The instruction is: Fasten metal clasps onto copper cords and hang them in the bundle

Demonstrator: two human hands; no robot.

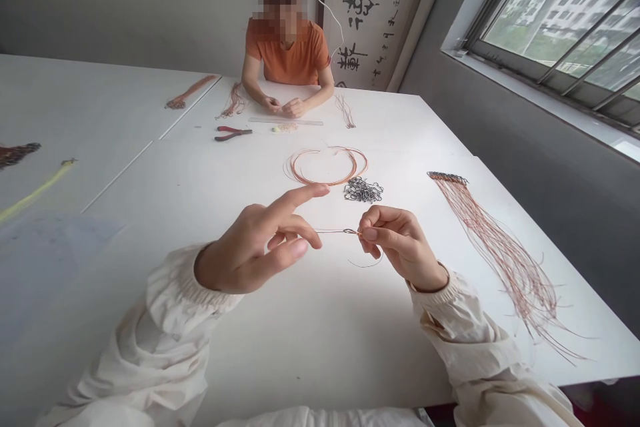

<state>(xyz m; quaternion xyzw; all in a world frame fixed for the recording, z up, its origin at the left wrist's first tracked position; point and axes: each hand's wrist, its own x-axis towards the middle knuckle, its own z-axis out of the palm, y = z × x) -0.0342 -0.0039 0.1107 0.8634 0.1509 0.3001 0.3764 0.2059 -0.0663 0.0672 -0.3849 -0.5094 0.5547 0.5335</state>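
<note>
My left hand [260, 240] hovers over the white table [310, 333], index finger stretched out, while its lower fingers pinch one end of a thin copper-coloured cord [333, 231]. My right hand [397, 240] pinches the other end of that cord, where a small dark metal clasp sits at its fingertips. A loose tail of the cord curls below the right hand. Both hands are a little apart, with the cord taut between them.
A coil of copper cord [327, 165] and a pile of dark metal clasps [363, 190] lie beyond my hands. Finished cords [500, 253] fan out at the right. Across the table a person in an orange shirt [287, 53] works, with red pliers [233, 133] and a ruler [285, 121] nearby.
</note>
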